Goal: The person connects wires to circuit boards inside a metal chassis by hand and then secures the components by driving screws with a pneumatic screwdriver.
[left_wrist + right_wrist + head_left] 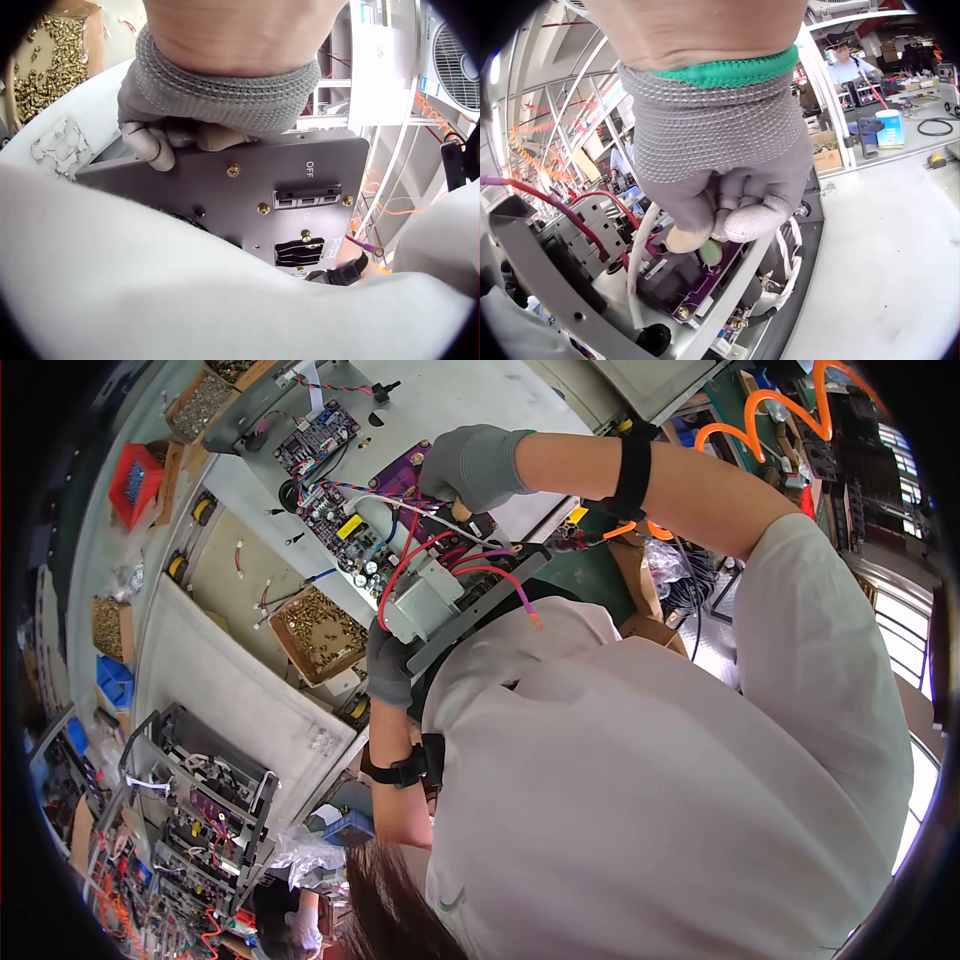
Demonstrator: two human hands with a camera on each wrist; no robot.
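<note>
My gloved left hand point(388, 665) grips the edge of a dark grey metal panel point(225, 187), its fingers curled over the top edge. The panel has a switch marked OFF, brass screws and a slotted opening. Behind it lies an opened metal chassis with a purple circuit board point(403, 472) and a green-black circuit board point(345, 532). Red wires point(400, 575) loop over a silver metal block point(425, 600) by the panel. Over the purple board is my gloved right hand point(475, 468), fingers curled downward; I cannot tell whether they hold anything. Near its fingertips shows a green disc point(709, 253).
A cardboard box of brass fittings point(318, 635) stands beside the chassis, near my left hand. A red bin point(135, 485) and a blue bin point(115, 682) line the bench's far side. Orange coiled hose point(760, 420) hangs to the upper right. Finished-looking frames point(210, 800) stand lower left.
</note>
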